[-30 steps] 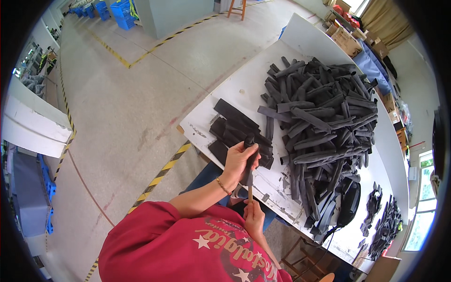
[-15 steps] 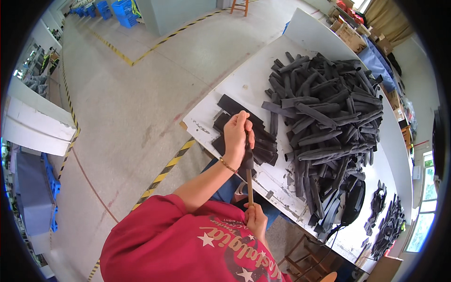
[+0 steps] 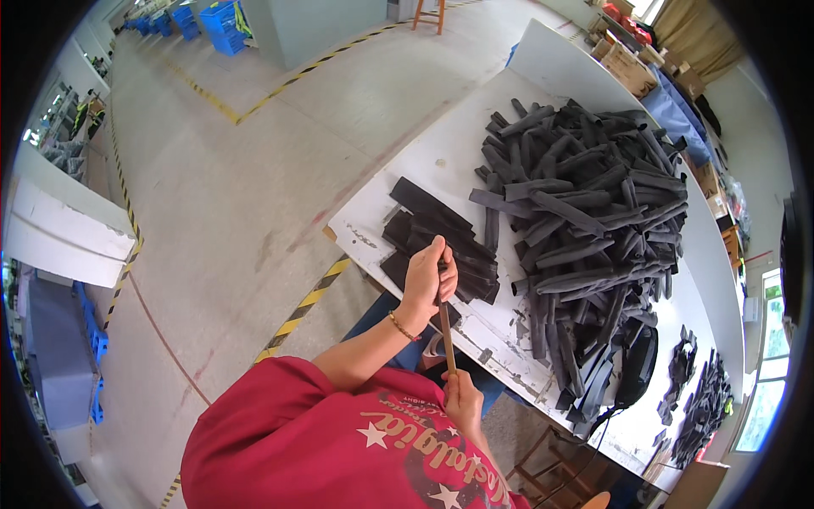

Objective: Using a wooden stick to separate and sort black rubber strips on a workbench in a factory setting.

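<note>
My left hand [image 3: 429, 278] is closed round the upper end of a thin, light brown stick [image 3: 448, 335]. A bit of black material shows between its fingers, mostly hidden by the hand. Lower down, close to my body, my right hand [image 3: 463, 397] grips the stick's lower end. Just beyond my left hand, flat black fabric strips or sleeves [image 3: 432, 208] lie stacked on the white table [image 3: 398, 161]. To the right rises a big heap of dark grey, tube-like fabric pieces [image 3: 585, 204].
A black, rounded object with a cable [image 3: 638, 369] lies near the heap's front end. More dark scraps [image 3: 708, 411] are at the table's right. A wooden stool [image 3: 551, 462] stands under the front edge. Yellow-black tape [image 3: 301, 314] marks the floor at left.
My left hand has come down the stick, nearer my body and right hand. The black piece that hung below it is now mostly hidden. My right hand stays almost in place.
</note>
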{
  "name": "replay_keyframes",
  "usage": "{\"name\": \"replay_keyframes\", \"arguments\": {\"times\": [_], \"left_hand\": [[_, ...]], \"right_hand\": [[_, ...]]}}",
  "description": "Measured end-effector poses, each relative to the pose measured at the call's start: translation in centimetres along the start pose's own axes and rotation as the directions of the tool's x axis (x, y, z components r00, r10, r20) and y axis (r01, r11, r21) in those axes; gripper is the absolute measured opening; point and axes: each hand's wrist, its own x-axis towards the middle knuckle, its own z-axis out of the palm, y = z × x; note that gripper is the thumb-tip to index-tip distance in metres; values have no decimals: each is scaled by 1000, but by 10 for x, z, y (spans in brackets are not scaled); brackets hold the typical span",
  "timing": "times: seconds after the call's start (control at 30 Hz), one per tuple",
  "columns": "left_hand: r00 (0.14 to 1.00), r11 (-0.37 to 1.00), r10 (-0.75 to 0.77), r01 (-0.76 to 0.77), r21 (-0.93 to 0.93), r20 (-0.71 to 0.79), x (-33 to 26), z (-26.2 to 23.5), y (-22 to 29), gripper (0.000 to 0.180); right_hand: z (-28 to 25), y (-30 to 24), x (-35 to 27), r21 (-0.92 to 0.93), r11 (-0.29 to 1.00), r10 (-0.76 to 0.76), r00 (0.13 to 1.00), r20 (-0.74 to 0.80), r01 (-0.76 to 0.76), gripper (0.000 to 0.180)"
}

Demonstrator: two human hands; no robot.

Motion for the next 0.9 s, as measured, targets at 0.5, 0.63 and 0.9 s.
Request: {"name": "replay_keyframes", "arguments": {"times": [0.5,0.63,0.9], "left_hand": [[976,988,-131,115,99,172,-23,10,-16,44],[997,996,-65,62,62,41,-19,14,-16,42],[965,965,-213,232,-120,152,-2,2,0,39]], "right_hand": [[-18,-18,3,348,886,308,950,57,-308,19],[-9,-7,-5,31,991,129,991,-43,-128,17],[-27,3,-25,77,981,172,982,73,-177,19]]}}
